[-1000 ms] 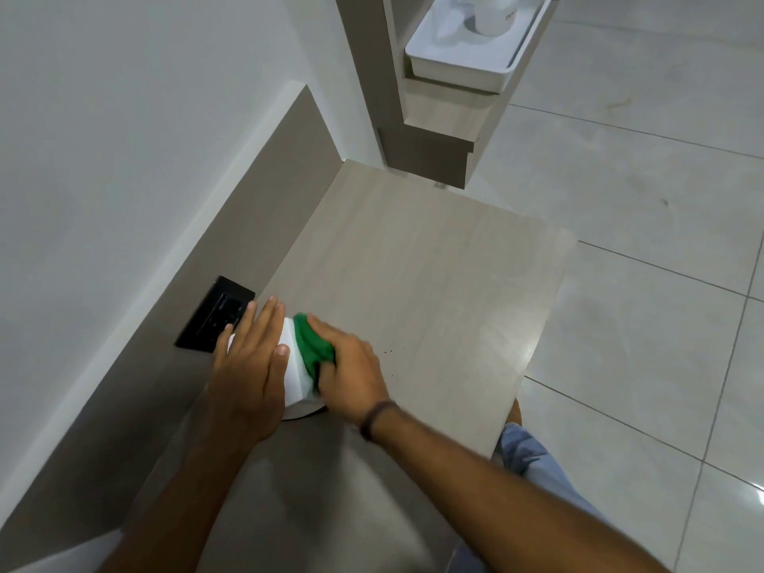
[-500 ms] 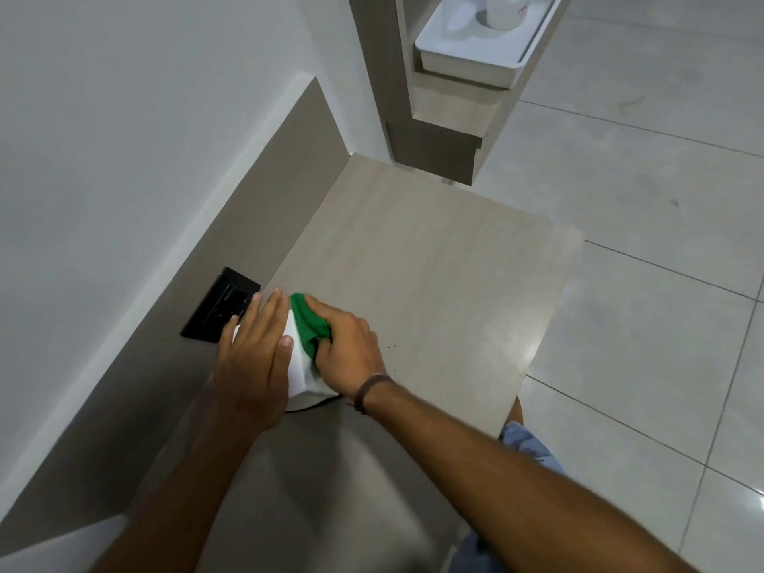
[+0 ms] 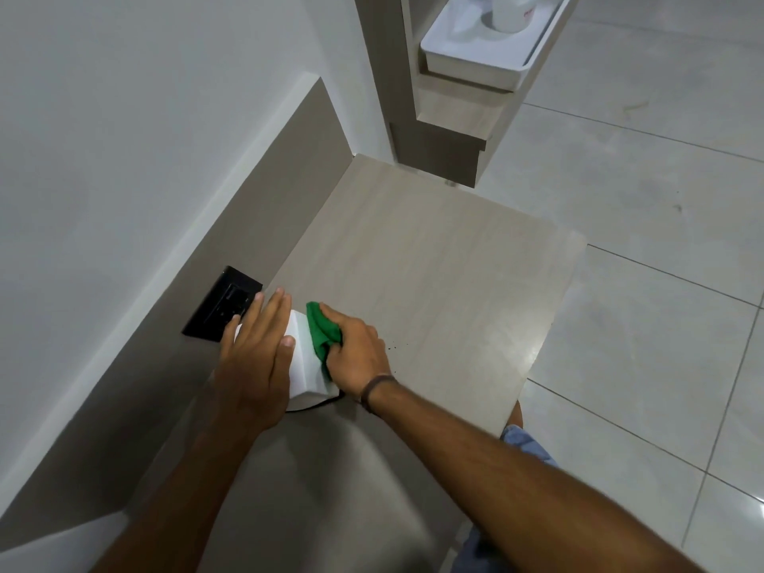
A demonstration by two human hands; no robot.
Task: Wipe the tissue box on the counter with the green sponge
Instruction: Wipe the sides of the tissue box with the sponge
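A white tissue box (image 3: 305, 366) stands on the light wood counter (image 3: 434, 291) near the wall. My left hand (image 3: 256, 357) lies flat over the box's left side and top, holding it steady and hiding much of it. My right hand (image 3: 355, 353) grips the green sponge (image 3: 321, 336), which looks like soft crumpled cloth, and presses it against the box's right side near the top edge.
A black wall socket (image 3: 223, 303) sits on the grey backsplash just left of the box. At the far end a shelf unit (image 3: 450, 113) holds a white tray (image 3: 475, 55) with a white container. Tiled floor (image 3: 661, 324) lies right of the counter edge.
My right hand has slid the green sponge a little along the box's right side toward its far end. My left hand stays on the box.
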